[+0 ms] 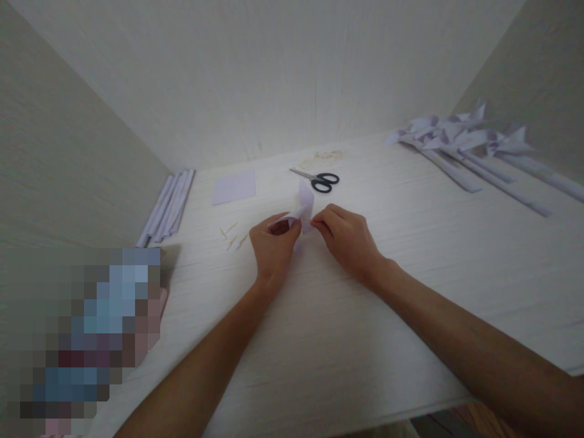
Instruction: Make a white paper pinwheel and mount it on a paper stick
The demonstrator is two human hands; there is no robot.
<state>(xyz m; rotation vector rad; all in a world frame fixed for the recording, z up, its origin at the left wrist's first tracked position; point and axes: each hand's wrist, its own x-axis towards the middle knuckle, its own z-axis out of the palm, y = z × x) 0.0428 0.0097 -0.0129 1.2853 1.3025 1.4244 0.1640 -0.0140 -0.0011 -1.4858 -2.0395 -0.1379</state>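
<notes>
The white tabletop (410, 261) carries everything here, with the scissors (314, 178) lying near its middle. Nearest, on the near side of the scissors, both hands work at a piece of folded white paper (306, 196). The left hand (276, 246) is clamped on the paper, its thumb and fingers pinching the curled part. The right hand (349, 240) has thumb and forefinger together on a thin pale piece at the paper's right edge, too small to identify. A few thin yellowish sticks (243, 241) lie to the left of the scissors and nearer, just beside the left hand. Well to the left of the scissors, rolled paper tubes (170, 204) lie side by side. Between those and the scissors lies a flat paper square (234, 187). Just beyond the scissors are pale scraps (328, 156). Well to their right, paper pinwheels (449, 134) lie bunched together on tube handles.
</notes>
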